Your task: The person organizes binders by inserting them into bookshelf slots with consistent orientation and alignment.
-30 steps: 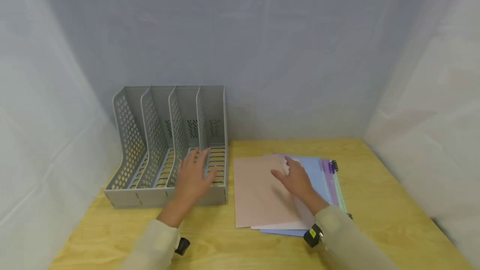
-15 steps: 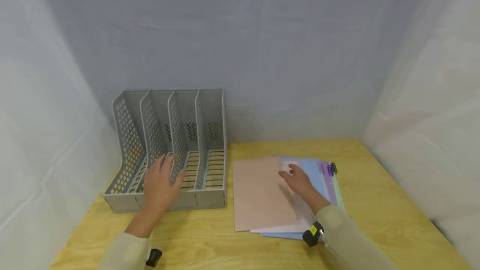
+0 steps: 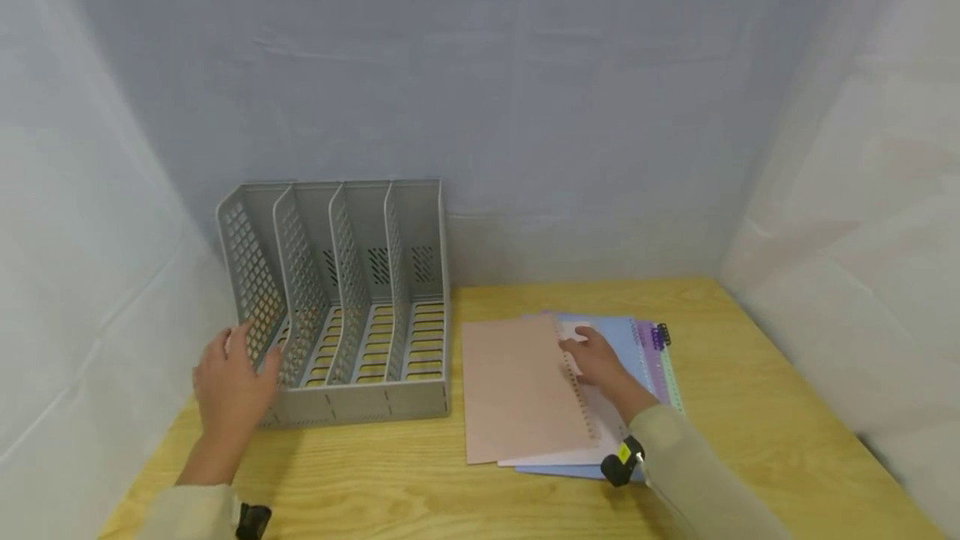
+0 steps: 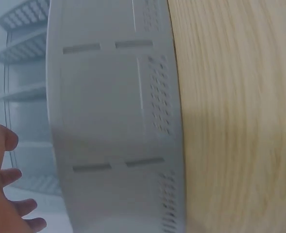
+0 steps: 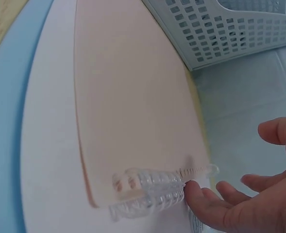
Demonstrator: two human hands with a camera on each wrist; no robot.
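Note:
A grey four-slot file rack (image 3: 352, 394) stands at the table's back left. My left hand (image 3: 243, 352) hovers at its front left corner with fingers spread and relaxed, holding nothing; whether it touches the rack's outer wall is unclear. The left wrist view shows the rack's front wall (image 4: 113, 121) close up. A pink notebook (image 3: 513, 390) tops a fanned stack over white (image 5: 45, 145), blue (image 3: 618, 340) and purple (image 3: 651, 361) ones. My right hand (image 3: 573, 346) lies on this stack, a fingertip (image 5: 193, 191) touching the pink notebook's clear spiral binding (image 5: 152, 191), thumb apart.
The wooden table (image 3: 750, 407) is enclosed by pale fabric walls (image 3: 847, 257) at the back and on both sides. Bare wood lies in front of the rack and right of the notebooks. The rack's slots hold nothing.
My left hand has swept leftwards from the rack's rightmost slot to its front left corner. My right hand has drawn back slightly to the pink notebook's binding edge.

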